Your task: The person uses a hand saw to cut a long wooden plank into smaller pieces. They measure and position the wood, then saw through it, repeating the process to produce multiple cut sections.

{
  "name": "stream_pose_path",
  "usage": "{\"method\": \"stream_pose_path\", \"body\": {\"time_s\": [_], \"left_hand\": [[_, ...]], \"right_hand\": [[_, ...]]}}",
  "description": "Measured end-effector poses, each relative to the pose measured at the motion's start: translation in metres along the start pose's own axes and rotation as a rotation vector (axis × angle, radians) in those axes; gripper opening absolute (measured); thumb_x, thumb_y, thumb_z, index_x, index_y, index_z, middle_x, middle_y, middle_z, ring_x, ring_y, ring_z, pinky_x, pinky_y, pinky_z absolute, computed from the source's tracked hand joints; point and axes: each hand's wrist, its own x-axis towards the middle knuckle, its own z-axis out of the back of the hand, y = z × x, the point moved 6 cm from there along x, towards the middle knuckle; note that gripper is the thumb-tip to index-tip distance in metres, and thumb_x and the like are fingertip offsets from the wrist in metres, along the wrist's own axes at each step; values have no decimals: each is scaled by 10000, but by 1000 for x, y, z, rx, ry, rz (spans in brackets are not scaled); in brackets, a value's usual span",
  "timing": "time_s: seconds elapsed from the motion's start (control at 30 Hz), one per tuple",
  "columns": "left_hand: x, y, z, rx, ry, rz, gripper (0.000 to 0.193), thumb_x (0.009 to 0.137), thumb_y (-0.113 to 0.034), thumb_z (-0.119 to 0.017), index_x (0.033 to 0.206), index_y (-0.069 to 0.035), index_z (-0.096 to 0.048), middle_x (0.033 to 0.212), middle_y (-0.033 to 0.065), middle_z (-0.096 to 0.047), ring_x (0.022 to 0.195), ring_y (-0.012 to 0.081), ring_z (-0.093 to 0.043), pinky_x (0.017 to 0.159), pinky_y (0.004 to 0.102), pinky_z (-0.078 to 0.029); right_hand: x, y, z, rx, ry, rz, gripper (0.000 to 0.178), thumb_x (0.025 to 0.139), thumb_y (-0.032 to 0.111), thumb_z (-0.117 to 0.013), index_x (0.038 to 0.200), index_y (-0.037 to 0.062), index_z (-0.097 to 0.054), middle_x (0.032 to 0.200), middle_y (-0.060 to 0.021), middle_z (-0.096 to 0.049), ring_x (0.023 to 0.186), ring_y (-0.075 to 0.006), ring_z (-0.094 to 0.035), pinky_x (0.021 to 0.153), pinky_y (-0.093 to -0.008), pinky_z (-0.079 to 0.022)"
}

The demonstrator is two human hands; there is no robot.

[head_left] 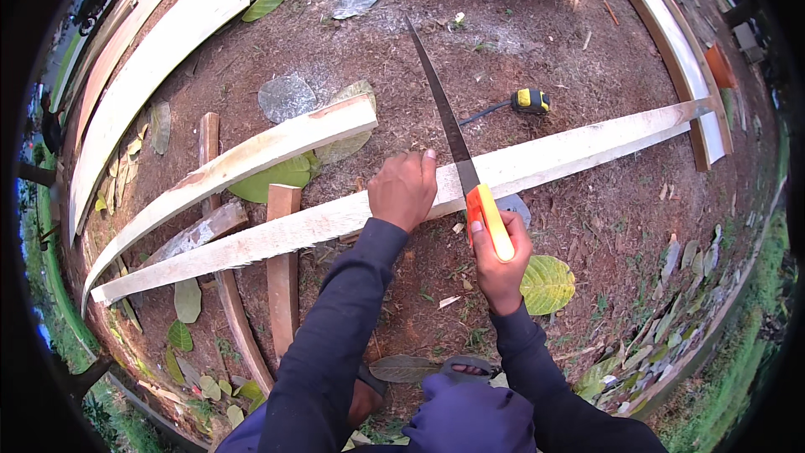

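Observation:
A long pale wooden plank point(319, 222) runs slantwise across the ground in front of me. My left hand point(403, 190) grips it near its middle, thumb on top and the other fingers curled over, partly hidden. Just right of that hand, a handsaw point(442, 101) crosses the plank, its dark blade pointing away from me. Wrapped around its orange and yellow handle is my right hand point(501, 262), at the plank's near side. Whether the teeth have cut into the wood I cannot tell.
Beneath the plank's left part lie wooden battens point(283, 273); its right end rests on a frame point(700, 130). Another plank point(268, 147) lies at left. A yellow and black tape measure point(530, 101) sits beyond the saw. Pale boards point(159, 50) and large leaves point(547, 284) lie around.

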Motion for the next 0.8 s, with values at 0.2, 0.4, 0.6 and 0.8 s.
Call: {"method": "stream_pose_path", "body": {"time_s": [0.2, 0.4, 0.6, 0.8], "left_hand": [[-6, 54, 27, 136, 232, 102, 600, 1040, -442, -448, 744, -13, -745, 738, 249, -709, 708, 433, -710, 702, 531, -562], [-12, 74, 16, 337, 263, 115, 492, 1007, -376, -438, 828, -24, -731, 886, 234, -736, 802, 460, -704, 782, 561, -554], [-10, 74, 16, 400, 290, 133, 437, 991, -338, -409, 899, -52, -727, 1013, 240, -729, 957, 451, -693, 884, 574, -526], [-9, 56, 29, 336, 313, 255, 497, 981, -367, -405, 924, -12, -748, 1053, 266, -725, 1002, 464, -686, 945, 552, -512]], "right_hand": [[8, 2, -5, 15, 216, -60, 193, 867, 47, -764, 811, 34, -579, 701, 32, -542, 642, -44, -484, 581, -246, -409], [-3, 4, -13, 86, 191, 55, 186, 907, 60, -733, 797, 25, -588, 652, 24, -552, 590, -50, -481, 542, -256, -398], [3, 28, 0, -53, 70, 17, 328, 928, 169, -697, 701, -5, -535, 543, -117, -480, 499, -145, -446, 497, -373, -379], [-149, 22, 128, -172, 201, -126, 63, 850, 16, -708, 818, -25, -673, 593, -89, -606, 523, -151, -629, 518, -319, -486]]}}
